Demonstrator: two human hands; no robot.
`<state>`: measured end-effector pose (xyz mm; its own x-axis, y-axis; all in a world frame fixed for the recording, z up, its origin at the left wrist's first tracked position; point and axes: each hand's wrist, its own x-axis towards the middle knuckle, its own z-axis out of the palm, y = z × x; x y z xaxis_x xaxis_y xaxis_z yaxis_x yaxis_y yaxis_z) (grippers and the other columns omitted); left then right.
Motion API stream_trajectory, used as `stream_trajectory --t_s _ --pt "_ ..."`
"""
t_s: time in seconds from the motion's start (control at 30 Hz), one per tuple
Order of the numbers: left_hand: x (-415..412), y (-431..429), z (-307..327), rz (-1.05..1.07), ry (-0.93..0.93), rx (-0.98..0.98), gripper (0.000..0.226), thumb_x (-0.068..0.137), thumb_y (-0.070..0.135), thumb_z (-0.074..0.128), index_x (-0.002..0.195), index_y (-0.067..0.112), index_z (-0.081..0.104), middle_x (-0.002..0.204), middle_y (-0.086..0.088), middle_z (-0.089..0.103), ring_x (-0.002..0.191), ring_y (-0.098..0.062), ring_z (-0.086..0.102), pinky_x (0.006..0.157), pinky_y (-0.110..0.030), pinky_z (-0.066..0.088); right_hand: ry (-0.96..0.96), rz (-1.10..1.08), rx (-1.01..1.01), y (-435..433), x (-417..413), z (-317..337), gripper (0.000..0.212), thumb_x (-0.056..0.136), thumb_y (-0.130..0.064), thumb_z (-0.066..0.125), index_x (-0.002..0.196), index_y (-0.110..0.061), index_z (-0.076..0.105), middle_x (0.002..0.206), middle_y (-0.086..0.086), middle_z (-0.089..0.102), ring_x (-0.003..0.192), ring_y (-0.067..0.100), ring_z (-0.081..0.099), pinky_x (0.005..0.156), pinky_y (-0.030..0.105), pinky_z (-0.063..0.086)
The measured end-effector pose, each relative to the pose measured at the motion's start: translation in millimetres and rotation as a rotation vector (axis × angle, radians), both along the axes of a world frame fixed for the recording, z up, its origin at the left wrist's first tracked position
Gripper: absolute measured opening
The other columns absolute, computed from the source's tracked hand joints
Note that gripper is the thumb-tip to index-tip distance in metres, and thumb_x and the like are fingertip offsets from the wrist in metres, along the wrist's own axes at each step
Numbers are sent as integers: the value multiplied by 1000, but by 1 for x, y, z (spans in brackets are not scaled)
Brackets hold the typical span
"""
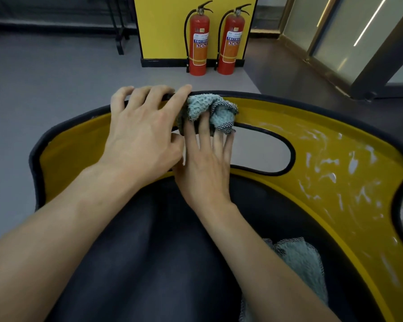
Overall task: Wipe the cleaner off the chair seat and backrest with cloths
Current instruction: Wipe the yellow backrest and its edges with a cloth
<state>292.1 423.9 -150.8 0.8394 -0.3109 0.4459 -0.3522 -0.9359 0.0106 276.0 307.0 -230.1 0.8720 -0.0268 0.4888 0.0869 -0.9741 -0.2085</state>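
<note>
A person leans over a yellow chair, the left hand [140,135] gripping the top rim of the backrest [335,145] with its fingers curled over the edge. The right hand [205,168], fingers straight, presses a bunched teal cloth [209,110] against the bar above the cutout. White cleaner [328,175] streaks the backrest's right side. A second cloth [298,259] lies on the dark seat [149,252]; two fire extinguishers [199,40] stand behind.
</note>
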Motion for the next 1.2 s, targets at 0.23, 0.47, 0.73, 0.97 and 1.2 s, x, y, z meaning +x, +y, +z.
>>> stream_trajectory --t_s 0.23,0.47,0.73,0.97,1.2 --pt "-1 -1 1 2 2 23 75 84 26 57 154 28 31 144 -5 49 135 -31 40 117 -50 17 -9 -298 174 -52 -13 7 82 92 -31 52 160 -20 8 169 8 1 148 37 18 122 59 11" --pt "0 0 0 -1 -2 28 75 85 29 58 155 29 30 144 -4 49 135 -30 40 117 -49 17 -166 -224 423 -25 -7 18 83 94 -27 54 161 -17 7 168 16 -4 147 35 18 121 52 22" --pt "-2 0 3 -8 -2 15 75 81 43 24 154 28 32 147 -3 48 137 -28 40 117 -47 19 -131 -114 241 28 5 26 78 100 -22 53 162 -17 5 167 18 -9 149 40 19 121 50 22" --pt "-3 -1 4 3 9 41 77 82 21 53 155 27 30 147 -5 47 137 -30 39 118 -49 17 -94 -232 90 -36 -3 17 90 91 -26 54 161 -23 -2 169 8 -8 148 37 22 121 59 17" --pt "-2 0 2 1 1 51 78 82 22 55 155 27 30 146 -4 47 137 -30 39 118 -49 17 -117 -209 151 -34 -4 14 84 93 -22 52 161 -17 4 168 16 -5 146 41 22 121 55 20"
